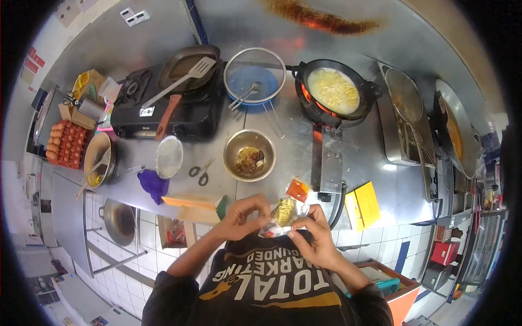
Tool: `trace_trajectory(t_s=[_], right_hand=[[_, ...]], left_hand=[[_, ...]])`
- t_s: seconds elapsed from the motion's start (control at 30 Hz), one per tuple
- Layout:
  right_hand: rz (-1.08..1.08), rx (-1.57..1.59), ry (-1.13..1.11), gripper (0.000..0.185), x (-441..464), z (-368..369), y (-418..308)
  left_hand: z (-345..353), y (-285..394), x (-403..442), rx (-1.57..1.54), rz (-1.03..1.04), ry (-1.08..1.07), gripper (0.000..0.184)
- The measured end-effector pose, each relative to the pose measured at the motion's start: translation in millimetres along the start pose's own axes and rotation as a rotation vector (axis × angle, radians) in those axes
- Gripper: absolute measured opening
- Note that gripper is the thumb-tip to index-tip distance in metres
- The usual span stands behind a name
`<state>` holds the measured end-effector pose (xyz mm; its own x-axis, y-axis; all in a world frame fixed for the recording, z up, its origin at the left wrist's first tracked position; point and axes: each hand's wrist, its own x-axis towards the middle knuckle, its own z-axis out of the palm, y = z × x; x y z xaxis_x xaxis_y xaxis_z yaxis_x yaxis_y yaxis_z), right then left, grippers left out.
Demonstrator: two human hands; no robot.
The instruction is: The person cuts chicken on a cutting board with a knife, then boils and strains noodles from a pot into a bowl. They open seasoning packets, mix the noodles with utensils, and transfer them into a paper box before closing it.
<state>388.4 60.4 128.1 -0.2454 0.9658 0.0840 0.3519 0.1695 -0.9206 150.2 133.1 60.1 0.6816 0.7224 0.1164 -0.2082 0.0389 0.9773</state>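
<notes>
Close to my body, over the counter's front edge, my left hand (246, 218) and my right hand (315, 234) are both closed on a torn-open noodle packet (268, 230). A yellow noodle block (284, 212) shows in its opening between my fingers. Just beyond the packet is an orange sachet (298, 190). Farther back on the counter stands a steel bowl (234, 145) with brown seasoning (249, 161) in its bottom. A pair of scissors (202, 171) lies to the bowl's left.
Noodles (340, 95) cook in bubbling liquid in a black pan (326, 117) over a lit burner. A strainer (255, 50) rests over a blue bowl (244, 81). Left are a gas stove (187, 122), a spatula (179, 81) and an egg tray (66, 142). Yellow packets (363, 205) lie right.
</notes>
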Motion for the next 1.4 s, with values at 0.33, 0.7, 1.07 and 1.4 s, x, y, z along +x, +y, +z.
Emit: trace_trajectory(t_s=[0.33,0.7,1.07,1.4], right_hand=[[0.002,-0.186,0.208,0.02,-9,2,-25],[-0.175,-0.245,-0.351,0.04,4,-16,-13],[-0.079,-0.089,-0.649,0.065,12,4,7],[-0.121,0.001,-0.549,0.046,-1,-20,-3]], left_hand=[[10,-31,16,-0.284,-0.324,-0.283,0.106],[7,12,43,0.109,-0.346,-0.813,0.088],[6,-1,19,0.213,-0.202,-0.703,0.083],[-5,-4,20,0.087,-0.357,-0.843,0.072]])
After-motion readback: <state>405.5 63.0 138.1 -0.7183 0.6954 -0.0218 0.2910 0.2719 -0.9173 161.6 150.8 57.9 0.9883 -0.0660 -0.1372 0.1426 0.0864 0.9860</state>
